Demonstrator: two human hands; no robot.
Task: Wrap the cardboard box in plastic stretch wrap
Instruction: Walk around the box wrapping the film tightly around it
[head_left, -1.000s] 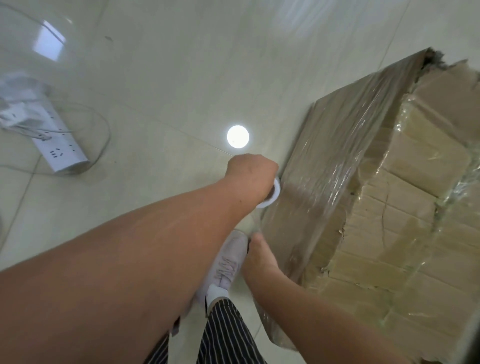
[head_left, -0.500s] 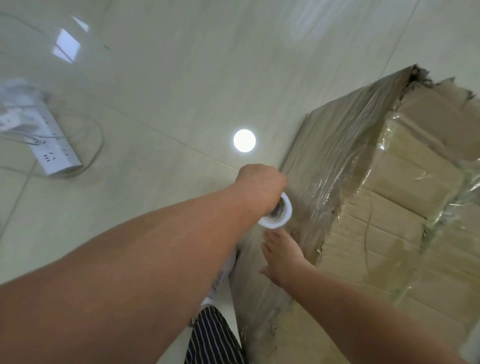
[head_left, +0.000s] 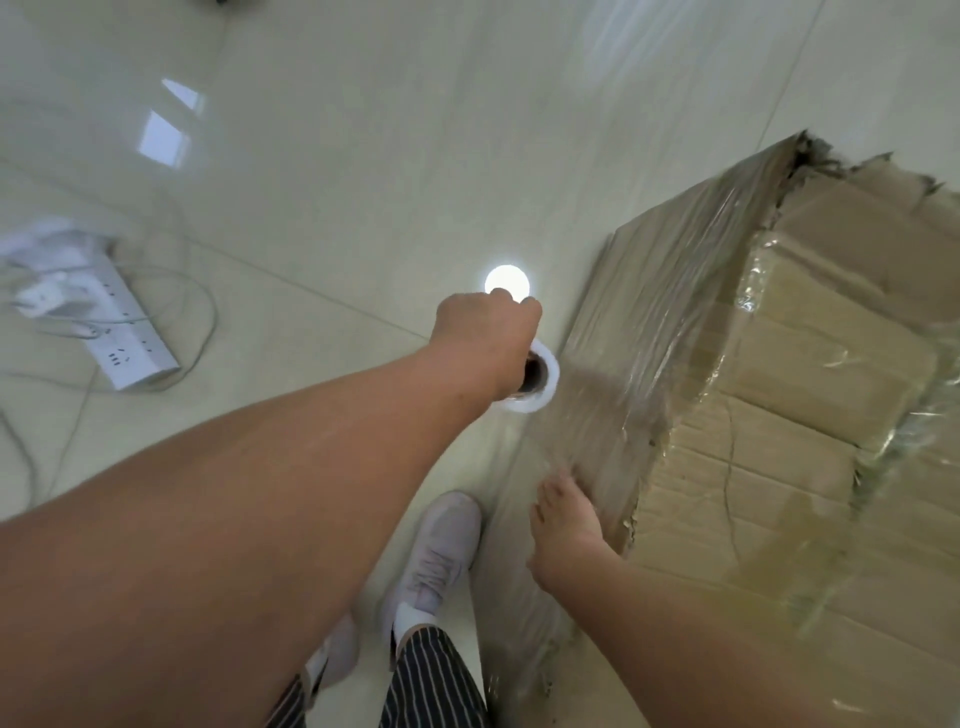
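Left hand (head_left: 485, 340) is clenched round the white-rimmed roll of stretch wrap (head_left: 537, 382), held just beside the cardboard box (head_left: 810, 395) on the glossy tiled floor (head_left: 363, 156). Right hand (head_left: 563, 530) lies flat, fingers straight, on the box's wrapped side. Crinkled clear film (head_left: 675, 322) covers the torn brown cardboard; a white power strip (head_left: 132, 345) lies well apart

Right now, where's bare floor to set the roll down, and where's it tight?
Free: the floor between power strip and cardboard box, past the left hand gripping the stretch wrap roll. Crowded: cables around the strip; the gap between shoe and box, where the right hand touches film.
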